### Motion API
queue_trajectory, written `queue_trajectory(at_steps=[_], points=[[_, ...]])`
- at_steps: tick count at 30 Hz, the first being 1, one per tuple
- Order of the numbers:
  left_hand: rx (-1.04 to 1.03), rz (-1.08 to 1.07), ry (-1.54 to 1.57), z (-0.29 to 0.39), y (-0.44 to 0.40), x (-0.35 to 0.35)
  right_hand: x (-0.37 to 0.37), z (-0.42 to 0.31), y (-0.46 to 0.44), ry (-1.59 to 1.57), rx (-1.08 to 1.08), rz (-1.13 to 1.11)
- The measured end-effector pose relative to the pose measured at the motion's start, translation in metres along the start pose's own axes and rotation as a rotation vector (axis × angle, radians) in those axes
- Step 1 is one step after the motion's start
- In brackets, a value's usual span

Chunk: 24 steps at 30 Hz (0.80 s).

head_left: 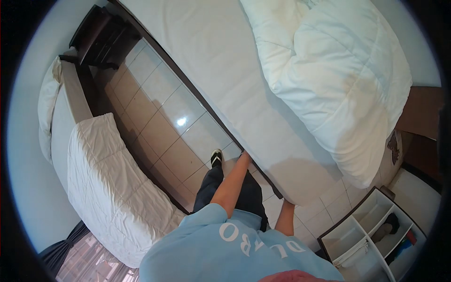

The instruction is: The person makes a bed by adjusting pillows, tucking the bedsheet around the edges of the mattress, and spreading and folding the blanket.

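A mattress (221,84) with a pale fitted cover lies on a dark bed frame (202,101) across the upper right. My left hand (244,155) reaches to the mattress's long side, with its fingers hidden at the lower edge. At the near corner, my right hand (288,204) touches the mattress from below; its fingers are hidden too. Whether either hand grips the mattress or its cover cannot be seen. A thick white comforter (329,80) is bunched on the far side of this bed and hangs over its end.
To the left stands a second bed with a rumpled white comforter (108,188) and a pillow (49,108). A dark nightstand (101,37) is at the back. An open compartmented drawer unit (345,237) sits lower right. Tiled floor (159,122) runs between the beds.
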<state>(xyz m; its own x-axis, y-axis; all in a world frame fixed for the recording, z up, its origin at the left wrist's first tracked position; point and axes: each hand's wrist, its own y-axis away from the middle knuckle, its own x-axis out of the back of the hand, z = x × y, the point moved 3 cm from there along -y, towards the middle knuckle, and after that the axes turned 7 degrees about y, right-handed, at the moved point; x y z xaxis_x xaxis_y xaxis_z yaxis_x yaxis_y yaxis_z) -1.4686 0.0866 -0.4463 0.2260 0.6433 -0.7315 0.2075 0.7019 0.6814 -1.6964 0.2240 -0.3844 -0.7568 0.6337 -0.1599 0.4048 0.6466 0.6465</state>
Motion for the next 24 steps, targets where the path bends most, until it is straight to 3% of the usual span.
queue_trajectory(at_steps=[3,6,9,14,21,22,24], points=[[-0.218,-0.088,-0.324,0.018,-0.012,0.012,0.002,-0.016,-0.003,-0.156,-0.068,-0.085],[-0.261,-0.001,-0.69,0.034,-0.014,0.022,-0.002,-0.028,-0.003,-0.256,-0.103,-0.165],[0.14,0.251,-0.954,0.057,0.031,-0.001,-0.009,-0.034,0.003,-0.332,-0.111,-0.221],[0.102,0.289,-1.002,0.089,0.094,0.011,-0.016,-0.046,0.026,-0.403,-0.045,-0.143],[0.1,0.254,-1.125,0.15,0.146,0.025,-0.01,-0.078,0.059,-0.416,-0.073,0.306],[0.119,0.222,-1.156,0.159,0.148,0.029,-0.008,-0.076,0.055,-0.451,0.018,0.11],[0.153,0.181,-1.262,0.172,0.156,0.026,-0.019,-0.083,0.066,-0.371,0.146,0.14]])
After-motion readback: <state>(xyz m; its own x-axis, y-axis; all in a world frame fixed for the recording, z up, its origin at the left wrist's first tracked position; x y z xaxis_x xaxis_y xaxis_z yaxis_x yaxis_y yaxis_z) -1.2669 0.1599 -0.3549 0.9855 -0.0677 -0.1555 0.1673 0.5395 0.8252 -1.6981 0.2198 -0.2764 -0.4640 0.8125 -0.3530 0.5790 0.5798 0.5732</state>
